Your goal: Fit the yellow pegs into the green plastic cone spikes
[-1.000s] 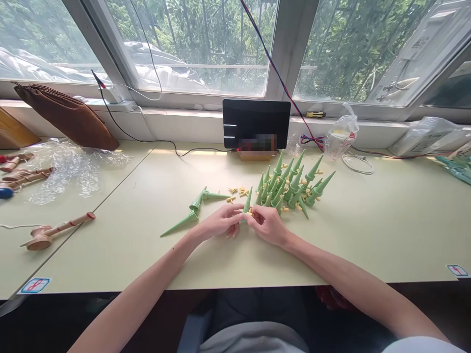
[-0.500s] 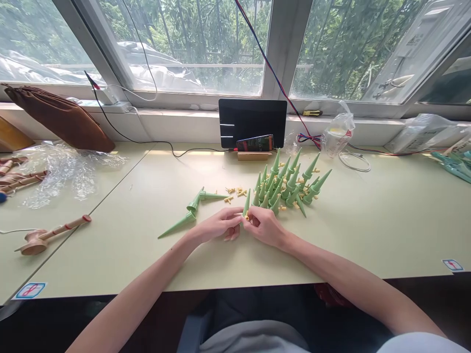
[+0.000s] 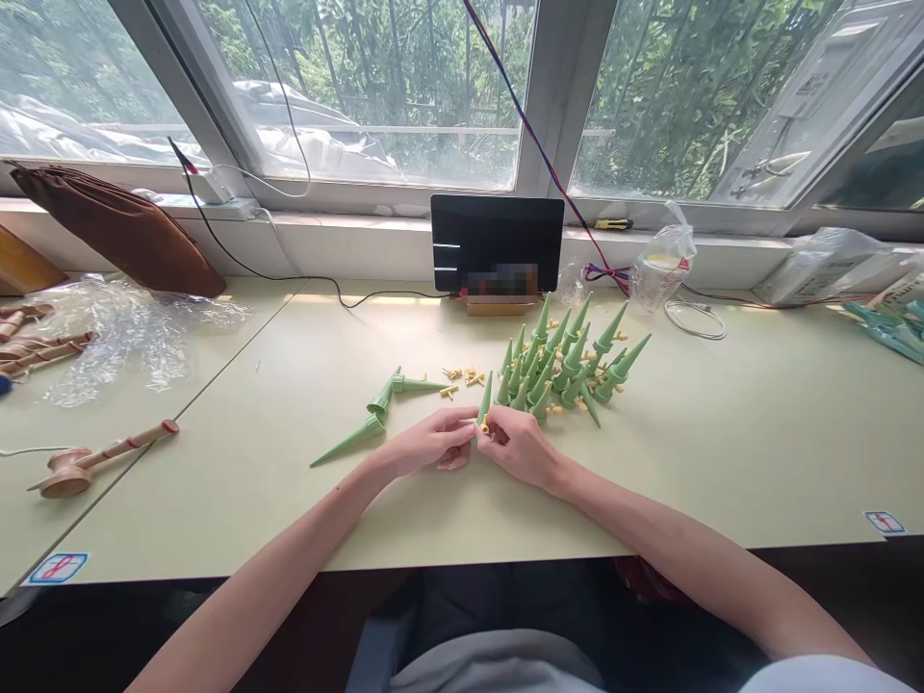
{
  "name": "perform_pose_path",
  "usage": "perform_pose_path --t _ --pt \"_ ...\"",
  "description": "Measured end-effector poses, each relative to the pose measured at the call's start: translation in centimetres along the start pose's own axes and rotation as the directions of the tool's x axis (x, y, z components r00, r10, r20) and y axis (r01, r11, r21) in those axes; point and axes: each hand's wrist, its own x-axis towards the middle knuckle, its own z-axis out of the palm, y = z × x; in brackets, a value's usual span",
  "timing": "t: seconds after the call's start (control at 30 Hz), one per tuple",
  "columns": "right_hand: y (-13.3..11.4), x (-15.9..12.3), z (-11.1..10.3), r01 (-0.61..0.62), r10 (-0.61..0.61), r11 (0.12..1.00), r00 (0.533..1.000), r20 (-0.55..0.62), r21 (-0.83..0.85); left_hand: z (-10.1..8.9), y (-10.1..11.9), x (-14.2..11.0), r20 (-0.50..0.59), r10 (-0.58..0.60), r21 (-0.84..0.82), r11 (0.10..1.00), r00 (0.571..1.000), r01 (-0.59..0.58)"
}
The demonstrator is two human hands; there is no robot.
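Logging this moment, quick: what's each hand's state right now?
Left hand: closed, holding the green spike.
Right hand: closed on the yellow fitting.

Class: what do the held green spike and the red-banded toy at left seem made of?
Green spike: probably matt moulded plastic, given its even colour and smooth taper.
Toy: likely smooth wood, given its pale tan tone; varnish unclear.
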Motion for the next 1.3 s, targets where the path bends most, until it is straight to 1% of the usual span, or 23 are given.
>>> perform_pose_path --t 0.2,0.57,0.9,1.0,1.1,1.2,1.3 --pt "-0.04 -0.03 0.05 0.004 -0.004 1.000 1.000 -0.008 0.002 0.07 0.22 0.00 -0.006 0.000 -0.014 1.000 1.000 0.000" --pt "-0.21 0.07 -0.05 -0.005 0.005 1.000 1.000 0.000 -0.004 -0.03 -0.02 0.05 -0.003 0.001 -0.016 1.000 1.000 -0.001" --pt "-0.09 0.10 -0.03 -0.011 0.011 1.000 1.000 0.007 -0.006 0.02 -0.02 0.10 -0.024 -0.006 -0.027 1.000 1.000 0.005" --pt "-0.07 0.16 -0.05 -0.015 0.015 1.000 1.000 0.004 -0.018 -0.03 -0.08 0.23 -0.055 -0.018 -0.025 1.000 0.998 0.016" --pt "0.04 0.20 -0.06 -0.016 0.016 0.999 1.000 -0.006 -0.039 -0.13 -0.13 0.42 -0.110 -0.008 0.009 1.000 0.994 0.009" --pt "0.21 0.22 -0.02 -0.024 0.023 0.997 1.000 -0.021 -0.068 -0.29 -0.18 0.53 -0.210 0.026 0.083 0.997 0.977 -0.009" --pt "0.35 0.22 0.03 -0.042 0.040 0.994 0.999 -0.029 -0.102 -0.47 -0.23 0.53 -0.316 0.061 0.183 0.983 0.947 -0.003"
